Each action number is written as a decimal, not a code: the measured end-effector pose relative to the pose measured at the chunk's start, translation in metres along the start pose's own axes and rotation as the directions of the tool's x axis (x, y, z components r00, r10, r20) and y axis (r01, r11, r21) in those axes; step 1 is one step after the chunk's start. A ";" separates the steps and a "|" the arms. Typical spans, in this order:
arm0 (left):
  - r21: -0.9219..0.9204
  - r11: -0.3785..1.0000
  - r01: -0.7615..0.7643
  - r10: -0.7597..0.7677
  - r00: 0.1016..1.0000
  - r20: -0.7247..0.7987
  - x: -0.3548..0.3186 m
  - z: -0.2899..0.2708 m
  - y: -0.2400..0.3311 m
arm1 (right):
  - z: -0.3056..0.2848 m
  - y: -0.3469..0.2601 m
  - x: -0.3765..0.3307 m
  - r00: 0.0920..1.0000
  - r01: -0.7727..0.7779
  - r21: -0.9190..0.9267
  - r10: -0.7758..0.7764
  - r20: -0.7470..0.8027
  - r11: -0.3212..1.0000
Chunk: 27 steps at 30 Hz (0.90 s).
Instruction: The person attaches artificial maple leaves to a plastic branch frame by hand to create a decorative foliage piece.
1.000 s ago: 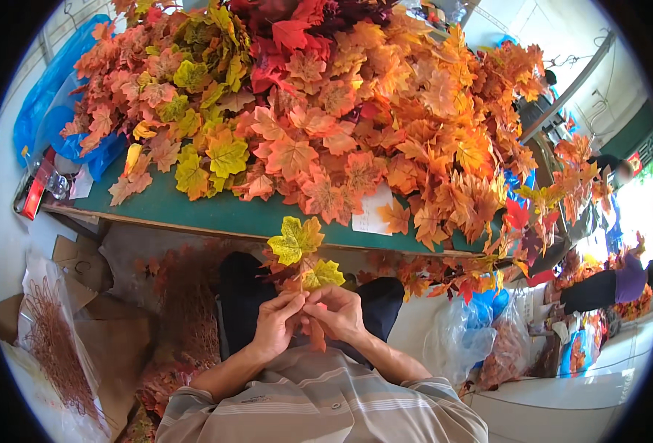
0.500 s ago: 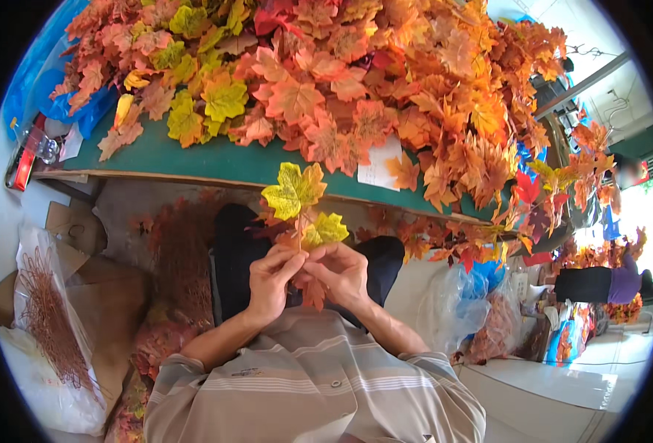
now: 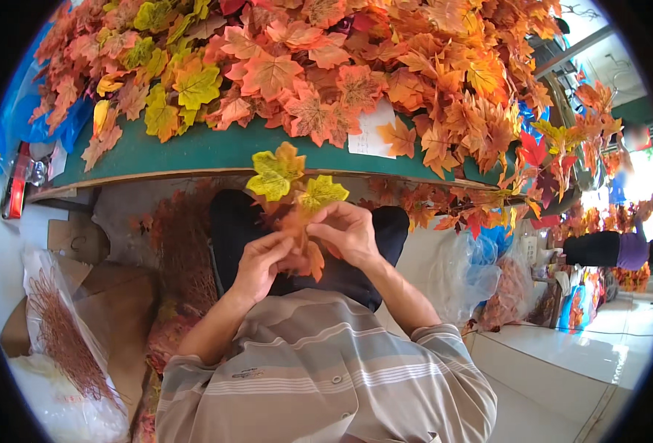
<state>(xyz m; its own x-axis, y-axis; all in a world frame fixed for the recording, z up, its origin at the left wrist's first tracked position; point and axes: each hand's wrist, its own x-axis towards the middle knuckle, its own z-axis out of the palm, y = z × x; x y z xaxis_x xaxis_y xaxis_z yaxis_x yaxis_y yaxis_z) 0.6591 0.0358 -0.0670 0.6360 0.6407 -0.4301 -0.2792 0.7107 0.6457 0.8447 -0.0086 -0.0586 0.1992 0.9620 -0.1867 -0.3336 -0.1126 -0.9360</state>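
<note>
Over my lap I hold a spray of artificial maple leaves (image 3: 273, 177), yellow-green and orange, just in front of the table edge. My left hand (image 3: 261, 267) pinches the lower part, close to an orange leaf that hangs down. My right hand (image 3: 347, 230) is closed on the spray higher up, thumb and forefinger just below a yellow-green leaf. The exact grip of the fingertips is partly hidden by leaves and slightly blurred.
A green table (image 3: 216, 155) ahead bears a large heap of orange, red and yellow maple leaves (image 3: 275, 74) and a paper slip (image 3: 371, 131). Thin brown stems (image 3: 68, 332) lie on plastic at the left. Clear bags (image 3: 463, 273) stand at the right; a person (image 3: 607, 249) is farther off.
My hands have moved apart, the left lower and the right slightly up and right. The leaf spray has shifted up and left, and the whole view has tilted a little.
</note>
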 end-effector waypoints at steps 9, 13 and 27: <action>0.319 0.946 0.057 -0.060 0.998 0.000 -0.001 -0.002 0.019 | 0.002 0.013 0.015 0.802 0.543 -0.633 -0.564 0.197 0.551; 0.371 0.922 0.111 -0.100 0.994 -0.049 0.011 -0.021 0.012 | -0.001 0.025 0.019 0.864 0.458 -0.741 -0.441 0.242 0.491; 0.056 0.969 0.242 -0.242 0.970 -0.005 0.025 -0.054 -0.016 | 0.108 -0.199 0.242 0.276 0.675 -0.638 -0.675 0.685 -0.372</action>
<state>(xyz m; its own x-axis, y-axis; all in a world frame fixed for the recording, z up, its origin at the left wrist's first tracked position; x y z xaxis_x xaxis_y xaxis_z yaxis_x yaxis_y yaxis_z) 0.6408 0.0566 -0.1217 0.6810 0.4509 -0.5769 -0.0766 0.8274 0.5563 0.8602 0.2736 0.1149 -0.3510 0.5116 0.7843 0.8461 0.5321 0.0316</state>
